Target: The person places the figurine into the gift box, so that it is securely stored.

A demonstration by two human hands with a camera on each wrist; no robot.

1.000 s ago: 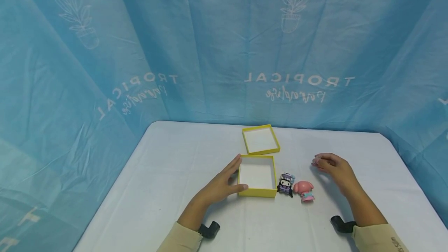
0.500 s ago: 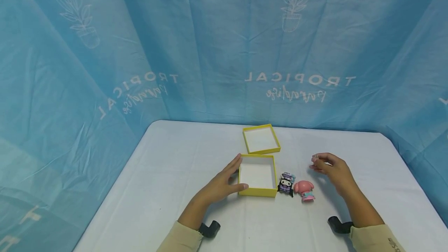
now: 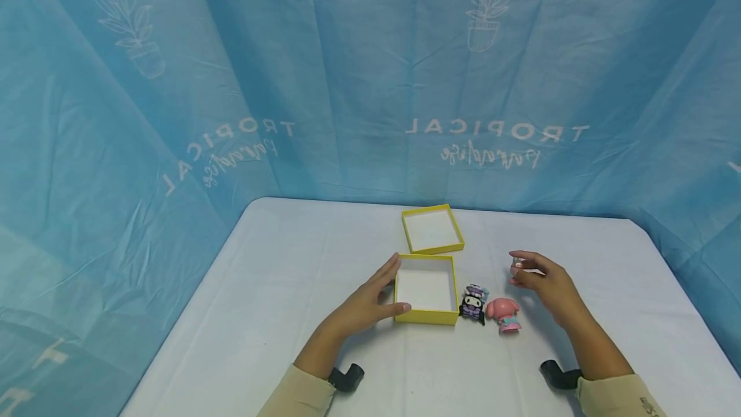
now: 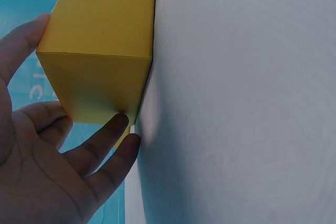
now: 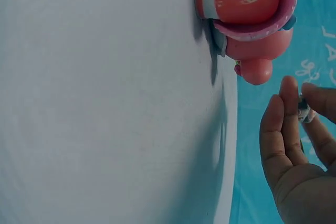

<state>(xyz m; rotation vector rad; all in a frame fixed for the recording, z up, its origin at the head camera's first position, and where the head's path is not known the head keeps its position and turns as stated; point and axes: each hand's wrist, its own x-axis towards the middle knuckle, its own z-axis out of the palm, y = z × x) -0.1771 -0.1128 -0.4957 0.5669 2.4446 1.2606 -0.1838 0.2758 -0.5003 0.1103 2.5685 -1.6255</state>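
My left hand (image 3: 366, 304) holds the yellow box (image 3: 427, 318) at its left side, thumb over the near rim and fingers along the wall to the far corner. In the left wrist view several fingertips touch the yellow wall (image 4: 94, 82). The box is open-topped, with a white inside. My right hand (image 3: 547, 285) is raised above the table to the right, pinching a small whitish-grey object (image 5: 304, 109) between thumb and fingers; fingers hide much of it. A dark purple figurine (image 3: 473, 305) lies right beside the box, and a pink figurine (image 3: 504, 315) is next to it.
A shallow yellow-edged lid (image 3: 431, 230) lies inside-up just behind the box. The white-covered table (image 3: 312, 237) ends at a blue printed curtain (image 3: 359, 82) at the back and sides.
My right hand has shifted slightly left, its fingers turning so that the small object shows between them. My left hand, the box, the lid and both figurines have stayed in place.
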